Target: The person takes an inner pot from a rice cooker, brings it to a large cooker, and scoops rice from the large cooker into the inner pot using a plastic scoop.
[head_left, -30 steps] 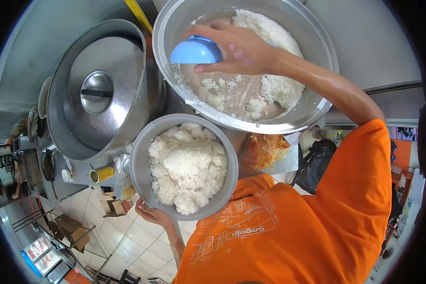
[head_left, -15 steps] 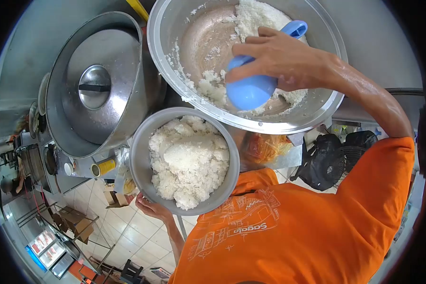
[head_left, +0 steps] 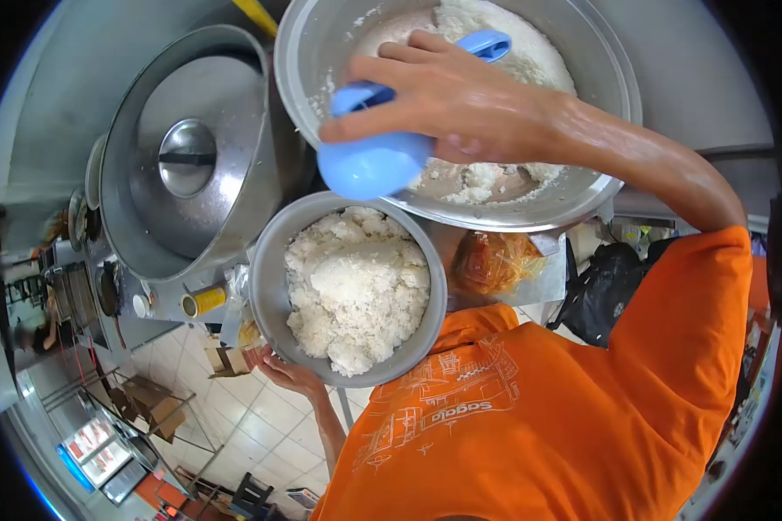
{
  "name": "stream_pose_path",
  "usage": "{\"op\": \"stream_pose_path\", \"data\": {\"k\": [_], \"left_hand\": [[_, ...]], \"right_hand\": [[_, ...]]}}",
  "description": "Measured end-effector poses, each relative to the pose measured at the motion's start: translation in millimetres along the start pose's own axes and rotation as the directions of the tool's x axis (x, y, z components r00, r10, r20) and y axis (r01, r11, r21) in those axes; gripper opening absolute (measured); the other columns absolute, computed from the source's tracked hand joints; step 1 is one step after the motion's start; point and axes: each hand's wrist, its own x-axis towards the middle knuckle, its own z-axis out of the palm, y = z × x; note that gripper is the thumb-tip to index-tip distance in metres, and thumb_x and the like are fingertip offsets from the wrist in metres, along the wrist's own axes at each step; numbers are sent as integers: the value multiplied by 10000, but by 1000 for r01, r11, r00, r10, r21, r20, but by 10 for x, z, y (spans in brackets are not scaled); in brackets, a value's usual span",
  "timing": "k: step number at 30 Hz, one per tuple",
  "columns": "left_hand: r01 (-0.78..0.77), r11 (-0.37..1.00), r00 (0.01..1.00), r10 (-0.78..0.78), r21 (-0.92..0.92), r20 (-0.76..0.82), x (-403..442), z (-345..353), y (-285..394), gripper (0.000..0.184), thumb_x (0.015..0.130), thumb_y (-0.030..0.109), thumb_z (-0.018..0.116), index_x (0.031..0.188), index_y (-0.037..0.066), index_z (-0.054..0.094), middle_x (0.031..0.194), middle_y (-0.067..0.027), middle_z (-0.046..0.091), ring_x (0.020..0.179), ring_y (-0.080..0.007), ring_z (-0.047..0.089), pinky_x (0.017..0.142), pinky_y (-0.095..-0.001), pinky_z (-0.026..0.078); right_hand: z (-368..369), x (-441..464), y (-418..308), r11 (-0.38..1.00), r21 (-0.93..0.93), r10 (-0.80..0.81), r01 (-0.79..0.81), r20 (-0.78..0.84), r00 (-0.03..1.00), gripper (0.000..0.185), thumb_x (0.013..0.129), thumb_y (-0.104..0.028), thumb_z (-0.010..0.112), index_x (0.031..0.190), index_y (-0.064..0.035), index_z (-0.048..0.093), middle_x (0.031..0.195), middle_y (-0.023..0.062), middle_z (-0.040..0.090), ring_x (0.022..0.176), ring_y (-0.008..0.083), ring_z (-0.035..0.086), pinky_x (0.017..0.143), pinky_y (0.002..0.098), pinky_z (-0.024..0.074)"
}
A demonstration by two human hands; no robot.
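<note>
My right hand (head_left: 443, 100) grips a light blue plastic scoop (head_left: 374, 165) by its handle. The scoop is over the near left rim of a large metal basin (head_left: 621, 104), its rounded underside towards me, so its contents are hidden. White rice (head_left: 539, 56) lies along the basin's far and right sides, with clumps near the front. Just below the scoop, a grey bowl (head_left: 265, 295) holds a heap of rice (head_left: 356, 291). At this bowl's lower left edge, my left hand (head_left: 291, 373) holds it from beneath, the fingers partly hidden.
A deep metal pot (head_left: 117, 200) with a sunken lid (head_left: 217, 104) stands left of the basin. Beneath the basin's near edge is a plastic bag of orange food (head_left: 491, 265). A yellow can (head_left: 203, 301) is left of the bowl; a black bag (head_left: 604, 295) is at right.
The scoop first moved right and nearer through the basin's rice, then left to the near rim above the bowl. My left hand stays at the bowl.
</note>
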Motion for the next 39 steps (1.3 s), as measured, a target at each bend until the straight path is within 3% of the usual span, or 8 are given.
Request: {"op": "stream_pose_path", "data": {"k": [6,11,15,17,25,31,34,39], "left_hand": [[-12,999,998,11,-32,-57,-47,104,426,385,1053,344,328,1073,3,508,991,-90,521,898,-196,498,823,-339,412],[35,999,999,-35,-20,-25,-38,66,355,370,1055,337,323,1076,12,499,1016,-82,514,926,-187,495,852,-341,403],[39,997,999,-41,-72,-25,-37,58,313,368,1051,339,336,1069,10,501,1028,-82,510,947,-197,492,872,-343,400],[30,997,999,-32,-68,-27,-26,36,213,375,1048,348,344,1061,9,505,1031,-84,508,956,-199,490,879,-344,399],[101,992,993,-105,-82,-45,0,9,-34,585,1006,540,298,1089,25,564,992,-84,592,918,-185,570,785,-349,455],[153,985,984,-160,-84,-76,-12,-2,21,492,1018,469,352,1080,31,568,1018,-62,566,918,-172,553,777,-338,449],[-155,982,978,167,105,-121,14,14,137,329,1022,297,437,1055,-7,558,1064,-114,575,950,-238,561,845,-364,461],[-115,988,974,132,-102,186,88,412,1463,243,995,170,515,1102,-37,583,1114,-150,612,1092,-210,582,900,-342,466]], "right_hand": [[-474,-218,-210,976,-135,-143,169,182,973,527,642,53,660,1089,-227,666,1164,51,560,1115,236,512,997,490,354],[-600,-398,-23,918,-330,353,-220,426,833,429,742,-37,655,1162,-120,623,1051,98,621,1100,239,538,986,458,344],[-303,-515,293,909,-195,406,-367,224,886,474,876,-92,618,1321,-139,460,1011,130,652,1000,283,596,914,420,467],[-333,-233,245,757,-41,601,-652,438,669,356,967,-245,533,1278,-100,441,975,174,648,920,315,619,868,439,481],[581,-162,509,773,440,363,-458,287,887,448,956,-306,560,1306,-100,369,1084,206,572,972,368,598,863,449,481],[283,-499,481,989,-39,-114,146,437,892,513,815,-96,676,1270,-223,475,1100,113,527,1024,359,581,916,459,460],[104,-543,505,999,27,-35,23,594,804,520,789,-98,700,1246,-253,508,1078,114,554,1012,342,589,909,469,456],[93,-342,590,867,236,303,-439,450,840,560,778,-187,743,1270,-160,477,1010,159,615,952,341,608,869,441,471]]}}
